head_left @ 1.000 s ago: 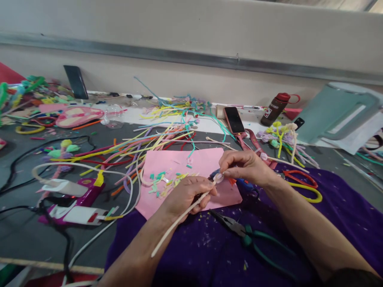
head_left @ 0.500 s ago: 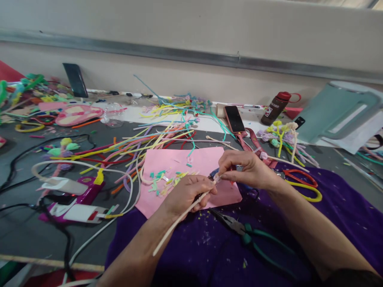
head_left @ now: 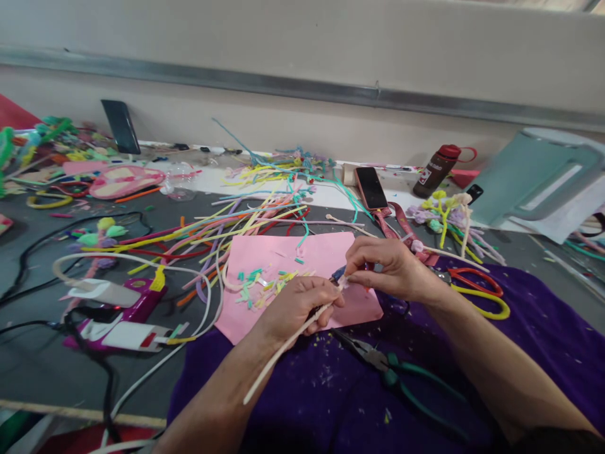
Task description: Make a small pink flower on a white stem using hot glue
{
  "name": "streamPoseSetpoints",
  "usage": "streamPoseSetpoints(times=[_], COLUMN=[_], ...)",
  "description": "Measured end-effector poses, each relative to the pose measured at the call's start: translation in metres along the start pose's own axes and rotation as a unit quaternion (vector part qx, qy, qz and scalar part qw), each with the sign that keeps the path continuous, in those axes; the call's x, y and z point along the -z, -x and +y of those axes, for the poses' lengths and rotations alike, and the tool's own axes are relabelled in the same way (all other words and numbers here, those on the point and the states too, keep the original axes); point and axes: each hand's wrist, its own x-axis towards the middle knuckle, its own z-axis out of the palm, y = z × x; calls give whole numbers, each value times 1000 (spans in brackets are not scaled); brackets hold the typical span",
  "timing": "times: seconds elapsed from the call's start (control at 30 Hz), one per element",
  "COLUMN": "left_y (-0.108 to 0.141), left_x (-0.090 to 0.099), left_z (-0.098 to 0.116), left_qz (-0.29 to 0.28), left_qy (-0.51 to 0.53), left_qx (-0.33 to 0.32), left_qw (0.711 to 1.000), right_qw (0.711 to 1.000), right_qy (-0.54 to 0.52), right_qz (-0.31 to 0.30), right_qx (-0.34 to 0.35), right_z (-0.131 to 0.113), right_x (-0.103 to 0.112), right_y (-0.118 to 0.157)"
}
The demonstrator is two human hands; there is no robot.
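Note:
A cream pipe cleaner [head_left: 274, 360] runs slantwise through my left hand [head_left: 302, 301], its long end trailing down over the wrist. Thumb and fingers pinch it close to its upper end. At that end my right hand [head_left: 378, 270] has thumb and forefinger closed on a small pale piece [head_left: 344, 282] that touches the tip. A dark blue tool [head_left: 338, 273] lies behind the fingertips, mostly hidden. Beneath both hands is a pink sheet [head_left: 246, 252] strewn with short pipe cleaner clippings [head_left: 253, 285]. Green-handled pliers [head_left: 378, 360] lie on the purple cloth [head_left: 293, 419] below.
Red and yellow scissors [head_left: 479, 291] lie right of my right forearm. Loose pipe cleaners [head_left: 255, 221] spread behind the sheet. A purple power strip [head_left: 135, 310] with chargers and cables sits left. Farther back are a phone [head_left: 371, 188], a bottle [head_left: 435, 169] and a teal jug [head_left: 529, 176].
Both hands stay almost in place at the tip of the pipe cleaner. The right fingers shift very slightly, and the whole view drifts a little.

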Motion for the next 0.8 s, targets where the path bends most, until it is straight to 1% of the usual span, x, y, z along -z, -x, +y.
streamPoseSetpoints(times=[0.1,0.2,0.37,0.47,0.57,0.67,0.8], left_y=[0,1,2,2,2,2,1], left_x=[0,0,1,4,5,5,4], left_z=[0,1,2,2,1,0,-3], left_qz=[-3,-4,-7,-17,-45,-64,-79], left_qy=[5,8,34,64,108,131,141], left_qx=[-1,-1,-2,-1,4,1,8], left_qw=[1000,1000,999,998,993,989,987], right_qw=[1000,999,993,984,966,955,952], right_qy=[-8,-43,-108,-148,-201,-232,-264], right_qz=[3,11,20,64,102,89,47], right_qx=[2,-2,-49,-81,-130,-162,-149], right_z=[1,3,2,2,4,6,6], right_x=[-1,-1,4,8,8,4,-2], right_y=[0,0,1,2,2,2,3])
